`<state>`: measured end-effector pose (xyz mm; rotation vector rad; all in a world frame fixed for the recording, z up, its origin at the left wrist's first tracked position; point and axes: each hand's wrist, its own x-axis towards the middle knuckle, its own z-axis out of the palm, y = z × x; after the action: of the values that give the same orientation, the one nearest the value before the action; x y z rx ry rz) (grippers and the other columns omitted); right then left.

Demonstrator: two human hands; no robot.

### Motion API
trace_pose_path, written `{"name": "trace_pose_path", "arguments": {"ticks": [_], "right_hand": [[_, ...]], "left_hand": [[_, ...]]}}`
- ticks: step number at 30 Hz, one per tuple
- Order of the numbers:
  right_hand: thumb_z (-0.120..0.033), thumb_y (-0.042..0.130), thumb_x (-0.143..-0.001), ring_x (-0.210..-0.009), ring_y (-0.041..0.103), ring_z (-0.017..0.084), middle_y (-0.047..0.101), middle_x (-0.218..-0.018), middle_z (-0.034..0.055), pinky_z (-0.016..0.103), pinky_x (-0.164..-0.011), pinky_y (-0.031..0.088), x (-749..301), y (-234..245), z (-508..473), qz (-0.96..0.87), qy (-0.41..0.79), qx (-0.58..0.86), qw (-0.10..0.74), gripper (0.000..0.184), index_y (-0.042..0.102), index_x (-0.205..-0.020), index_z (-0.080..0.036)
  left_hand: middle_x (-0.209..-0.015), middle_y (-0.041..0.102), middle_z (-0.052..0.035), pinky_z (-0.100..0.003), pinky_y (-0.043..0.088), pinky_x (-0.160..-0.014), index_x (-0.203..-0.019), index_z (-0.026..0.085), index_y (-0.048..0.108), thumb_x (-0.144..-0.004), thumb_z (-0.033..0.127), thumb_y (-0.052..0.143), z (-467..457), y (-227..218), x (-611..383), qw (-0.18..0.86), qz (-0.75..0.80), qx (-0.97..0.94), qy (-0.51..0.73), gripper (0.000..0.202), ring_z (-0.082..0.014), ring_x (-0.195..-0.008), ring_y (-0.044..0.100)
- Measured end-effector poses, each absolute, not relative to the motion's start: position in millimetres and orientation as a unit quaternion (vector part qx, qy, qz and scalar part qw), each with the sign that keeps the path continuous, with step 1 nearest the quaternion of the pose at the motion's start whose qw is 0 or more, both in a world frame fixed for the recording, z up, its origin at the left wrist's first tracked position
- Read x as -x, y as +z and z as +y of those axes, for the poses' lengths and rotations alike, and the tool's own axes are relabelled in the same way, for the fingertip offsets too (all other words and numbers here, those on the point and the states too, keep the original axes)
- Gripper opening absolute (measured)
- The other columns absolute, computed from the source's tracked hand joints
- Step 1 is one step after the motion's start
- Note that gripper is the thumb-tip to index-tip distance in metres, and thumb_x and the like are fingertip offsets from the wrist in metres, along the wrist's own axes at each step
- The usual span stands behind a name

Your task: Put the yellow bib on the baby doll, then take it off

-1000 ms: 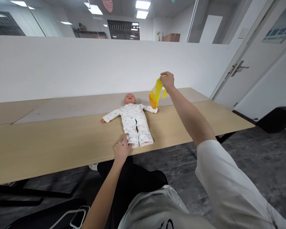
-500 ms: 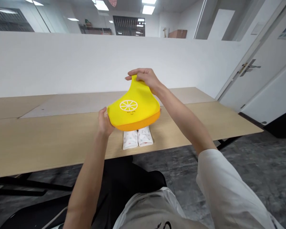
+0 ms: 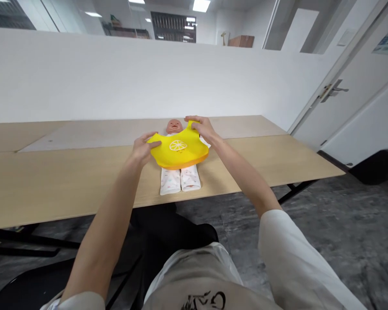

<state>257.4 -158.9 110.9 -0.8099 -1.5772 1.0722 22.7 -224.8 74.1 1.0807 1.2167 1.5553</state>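
Observation:
A yellow bib (image 3: 190, 148) with a white lemon-slice print and an orange lower pocket is stretched between my hands. My left hand (image 3: 144, 148) pinches its upper left strap end. The upper right strap end is gripped by my right hand (image 3: 201, 126). Beneath and behind the bib a baby doll (image 3: 174, 126) lies on its back on the table, head toward the wall. Its face shows above the bib's neckline, and its white patterned trouser legs (image 3: 170, 181) stick out below. The bib hides most of the doll's torso.
The light wood table (image 3: 67, 181) runs along a white partition wall (image 3: 123, 77) with glass above. A door (image 3: 352, 86) with a metal handle stands at the right. Black chairs (image 3: 377, 167) are at the right and lower left.
The bib has come down over the doll and spread wider. My left hand has shifted to the strap end, and my right hand is lower. The doll's face has come into view.

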Motion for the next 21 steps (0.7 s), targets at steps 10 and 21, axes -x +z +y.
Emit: {"name": "trace_pose_path", "arguments": {"ticks": [10,21], "right_hand": [[-0.006,0.054,-0.073,-0.136,0.049,0.02,0.058,-0.138,0.0059,0.035,-0.125,0.033,-285,130,-150,-0.77,0.233,0.356,0.475,0.057,0.065,-0.128,-0.013],[0.006,0.046,-0.067,-0.139,0.047,0.021,0.054,-0.142,0.011,0.037,-0.126,0.031,-233,109,-37,-0.743,0.232,0.438,0.45,0.07,0.059,-0.135,-0.006]], "left_hand": [[-0.11,0.067,-0.0076,-0.035,0.053,-0.092,-0.1,0.015,0.067,-0.057,0.006,0.067,-203,117,-33,0.174,0.516,-0.579,0.607,0.043,-0.0228,-0.101,0.064],[-0.098,0.065,-0.0073,-0.034,0.05,-0.083,-0.088,0.016,0.069,-0.05,0.007,0.054,-91,111,-14,0.121,0.593,-0.599,0.524,0.042,-0.0231,-0.091,0.061]]}}
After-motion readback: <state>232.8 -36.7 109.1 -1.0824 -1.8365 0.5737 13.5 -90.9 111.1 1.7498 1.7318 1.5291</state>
